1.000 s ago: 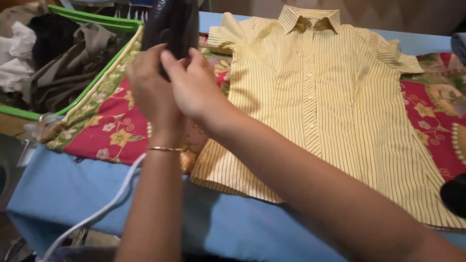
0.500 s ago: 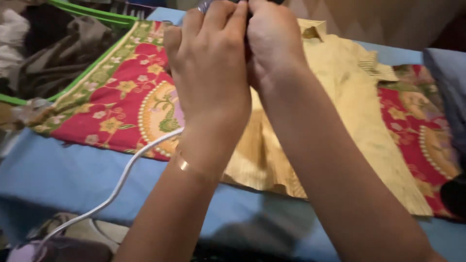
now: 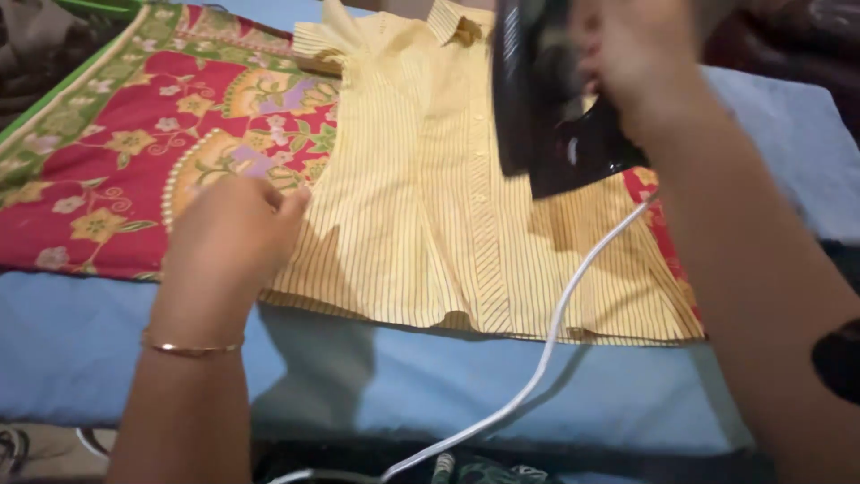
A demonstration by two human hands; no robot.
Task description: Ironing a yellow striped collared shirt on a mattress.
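Your right hand (image 3: 640,63) grips the iron (image 3: 546,116) above the shirt (image 3: 430,206), your left hand (image 3: 233,237), fingers curled, pins its side; risk: trailing cord (image 3: 546,350) dragging the hem, creasing it

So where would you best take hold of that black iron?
By its handle at the top, coming from above. The black iron hangs upright over the yellow striped shirt, and the right hand already wraps its upper part. The flat soleplate side may be hot, and the white cord trails from its lower end, so both are poor places. The left hand rests at the shirt's edge.
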